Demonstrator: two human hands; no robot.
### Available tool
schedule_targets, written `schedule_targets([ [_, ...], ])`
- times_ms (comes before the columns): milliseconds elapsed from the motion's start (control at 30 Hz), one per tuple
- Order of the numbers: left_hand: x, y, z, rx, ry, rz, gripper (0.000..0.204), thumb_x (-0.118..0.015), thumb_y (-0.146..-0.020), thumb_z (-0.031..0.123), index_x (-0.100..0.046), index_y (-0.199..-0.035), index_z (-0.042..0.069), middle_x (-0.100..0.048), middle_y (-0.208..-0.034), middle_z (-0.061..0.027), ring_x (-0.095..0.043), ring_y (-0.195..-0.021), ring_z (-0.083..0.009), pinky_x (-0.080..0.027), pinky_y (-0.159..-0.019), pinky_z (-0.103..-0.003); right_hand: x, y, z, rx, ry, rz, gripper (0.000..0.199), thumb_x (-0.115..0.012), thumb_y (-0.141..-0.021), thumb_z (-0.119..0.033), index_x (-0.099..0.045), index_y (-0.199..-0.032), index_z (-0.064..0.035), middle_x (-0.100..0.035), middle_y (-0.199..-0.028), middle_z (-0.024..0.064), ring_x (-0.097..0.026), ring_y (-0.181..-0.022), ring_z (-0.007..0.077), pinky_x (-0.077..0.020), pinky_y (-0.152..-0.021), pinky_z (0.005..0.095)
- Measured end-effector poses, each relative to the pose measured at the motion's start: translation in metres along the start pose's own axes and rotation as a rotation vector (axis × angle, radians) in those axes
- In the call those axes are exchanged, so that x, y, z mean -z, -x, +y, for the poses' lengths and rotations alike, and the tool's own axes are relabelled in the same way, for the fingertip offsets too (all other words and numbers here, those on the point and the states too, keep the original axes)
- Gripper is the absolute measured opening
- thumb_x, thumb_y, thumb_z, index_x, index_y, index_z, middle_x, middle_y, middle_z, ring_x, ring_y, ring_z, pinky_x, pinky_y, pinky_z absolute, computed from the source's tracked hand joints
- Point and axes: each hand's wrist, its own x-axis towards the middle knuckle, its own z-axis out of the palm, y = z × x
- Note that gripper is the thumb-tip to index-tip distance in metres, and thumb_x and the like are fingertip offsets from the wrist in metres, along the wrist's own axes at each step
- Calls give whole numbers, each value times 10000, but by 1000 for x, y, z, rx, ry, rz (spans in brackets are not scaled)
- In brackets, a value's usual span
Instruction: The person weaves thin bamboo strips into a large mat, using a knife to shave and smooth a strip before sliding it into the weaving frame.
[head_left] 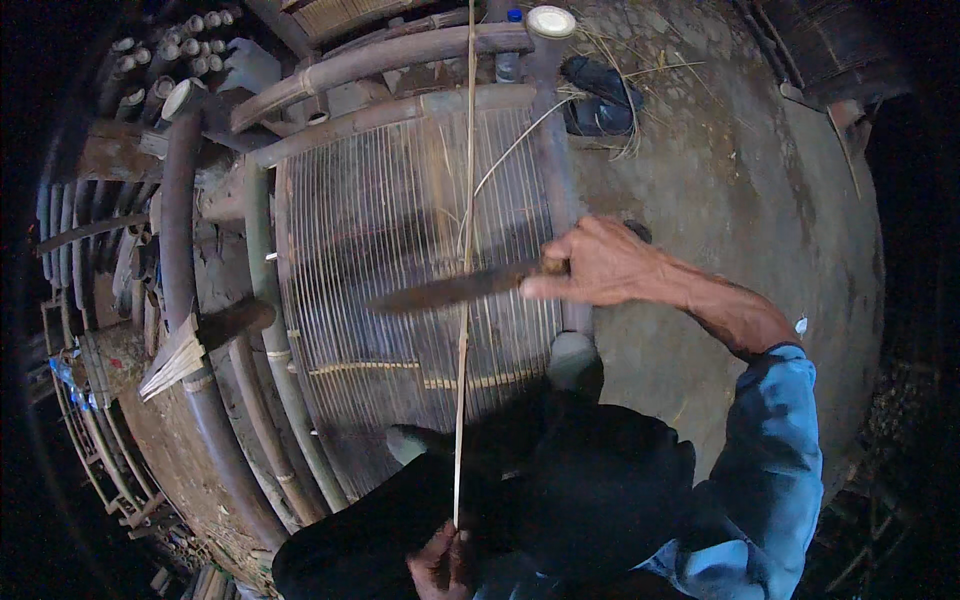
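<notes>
Bamboo strip (pixel 463 330), held upright over the slatted frame (pixel 350 250), is gripped at its lower end by the left hand (pixel 440 560) while the knife (pixel 450 290), clasped in the right hand (pixel 600 265), is best drawn steadily along it, blade angled away.

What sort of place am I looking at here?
Probably a rustic bamboo-craft workspace outdoors or in an open shed. The right hand holds a knife against a thin bamboo strip gripped by the left hand, above a slatted bamboo frame on a dirt floor.
</notes>
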Motion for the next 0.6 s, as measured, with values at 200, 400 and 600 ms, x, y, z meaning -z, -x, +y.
schedule_targets([
  [200, 0, 0, 2, -25, 2, -16, 240, -650, -956, 125, -675, -1112, -56, -639, -811, -8, -518, -764, -70, -441, -630, -250, 28, -20, 6, -270, -44, -29, 741, -571, -862, -695, -685, -680, 15, -539, -507, 162, -533, -491, 302, -465, -556, 463],
  [400, -4, 1, -8, -26, 112, 29, 189, -638, -969, 142, -687, -1056, -18, -576, -742, 39, -479, -703, -47, -405, -587, -233, 47, -60, 96, -428, -87, 352, 859, -460, -880, -754, -648, -693, 63, -513, -525, 159, -516, -527, 234, -434, -546, 452],
  [600, -2, -4, -5, 133, 272, -31, 175, -613, -988, 180, -689, -985, 22, -513, -686, 81, -411, -613, -22, -319, -511, -237, 41, -51, 55, -419, -222, 403, 791, -486, -883, -719, -683, -794, 42, -552, -576, 189, -596, -581, 273, -452, -581, 448],
])
